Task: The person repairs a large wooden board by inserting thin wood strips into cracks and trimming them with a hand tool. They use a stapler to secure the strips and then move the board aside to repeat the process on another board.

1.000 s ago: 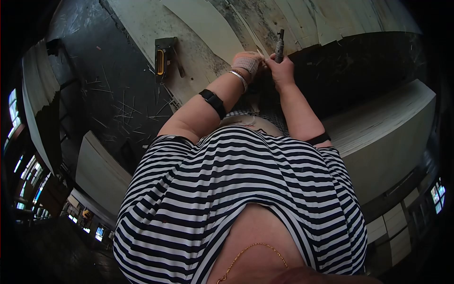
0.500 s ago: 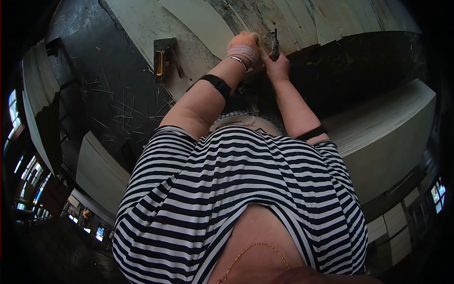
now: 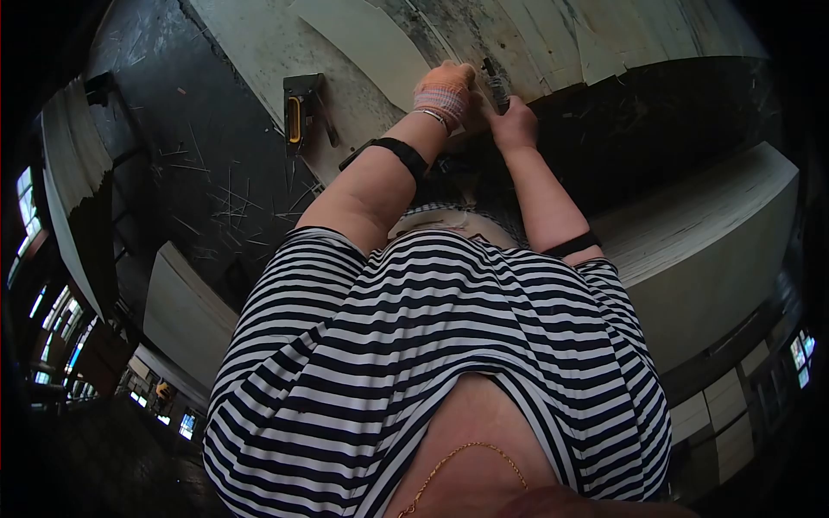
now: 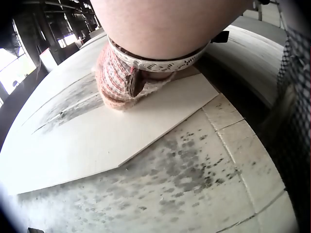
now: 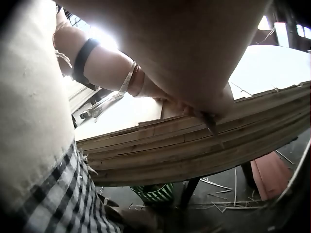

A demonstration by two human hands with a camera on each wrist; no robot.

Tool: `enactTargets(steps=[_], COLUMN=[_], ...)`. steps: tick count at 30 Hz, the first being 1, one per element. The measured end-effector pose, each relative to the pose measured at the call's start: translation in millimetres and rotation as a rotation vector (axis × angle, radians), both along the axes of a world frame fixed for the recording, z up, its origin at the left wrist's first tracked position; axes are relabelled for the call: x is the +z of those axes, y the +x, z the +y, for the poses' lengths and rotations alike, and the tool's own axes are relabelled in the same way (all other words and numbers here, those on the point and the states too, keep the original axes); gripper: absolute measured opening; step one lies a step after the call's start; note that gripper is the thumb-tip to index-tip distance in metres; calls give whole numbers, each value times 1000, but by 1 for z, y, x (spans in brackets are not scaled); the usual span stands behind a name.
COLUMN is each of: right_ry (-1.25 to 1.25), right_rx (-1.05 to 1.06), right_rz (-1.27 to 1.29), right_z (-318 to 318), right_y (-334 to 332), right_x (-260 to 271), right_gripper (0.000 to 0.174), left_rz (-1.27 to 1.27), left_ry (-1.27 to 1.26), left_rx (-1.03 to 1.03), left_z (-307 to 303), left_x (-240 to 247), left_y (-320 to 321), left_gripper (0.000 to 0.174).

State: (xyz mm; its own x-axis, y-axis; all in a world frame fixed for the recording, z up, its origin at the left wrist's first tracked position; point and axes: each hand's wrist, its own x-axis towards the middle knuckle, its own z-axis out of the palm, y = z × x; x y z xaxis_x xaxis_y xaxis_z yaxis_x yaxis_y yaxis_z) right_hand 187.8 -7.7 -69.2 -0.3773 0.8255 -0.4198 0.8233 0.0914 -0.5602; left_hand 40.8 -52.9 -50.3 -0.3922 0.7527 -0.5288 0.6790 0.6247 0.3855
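My left hand [image 3: 445, 93], in a pink-and-white knit glove, rests on a pale veneer sheet [image 4: 121, 141] near its edge. Its fingertips are hidden in the left wrist view, and I cannot tell whether they pinch anything. My bare right hand [image 3: 515, 126] grips a knife [image 3: 496, 86] by its wrapped handle, just right of the glove. In the right wrist view the narrow blade [image 5: 212, 125] points down past the edges of the stacked sheets [image 5: 146, 151]. Beneath the pale sheet lies a darker, mottled sheet [image 4: 170, 174].
A black staple-gun-like tool [image 3: 299, 112] with a yellow part lies left of the hands. Thin offcuts [image 3: 229, 205] litter the dark floor. Sheet stacks stand at right [image 3: 704, 220] and left [image 3: 181, 306]. A green basket [image 5: 153, 193] sits below the stack.
My left hand has moved up and slightly left from beside the right thumb, its glove back turned upward. The knife in my right hand has tilted leftward, and the right hand itself has barely shifted.
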Motion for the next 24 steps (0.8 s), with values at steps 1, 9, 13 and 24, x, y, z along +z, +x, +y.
enactTargets(steps=[1,9,13,24], right_ry=[20,25,31,-216], right_rx=[33,-9,-10,-217], right_rz=[-39,-66,-130,178], right_z=[1,-3,-1,-47], right_y=[-1,0,-7,41], right_x=[-2,-8,-1,-10], right_gripper=[43,43,42,42], left_rz=[10,0,-17,-20], left_ry=[6,-28,-46,-60], left_rx=[-3,3,3,-33], left_z=[1,3,4,8], left_x=[-1,11,18,19], left_y=[0,1,1,-2], left_gripper=[40,41,41,40])
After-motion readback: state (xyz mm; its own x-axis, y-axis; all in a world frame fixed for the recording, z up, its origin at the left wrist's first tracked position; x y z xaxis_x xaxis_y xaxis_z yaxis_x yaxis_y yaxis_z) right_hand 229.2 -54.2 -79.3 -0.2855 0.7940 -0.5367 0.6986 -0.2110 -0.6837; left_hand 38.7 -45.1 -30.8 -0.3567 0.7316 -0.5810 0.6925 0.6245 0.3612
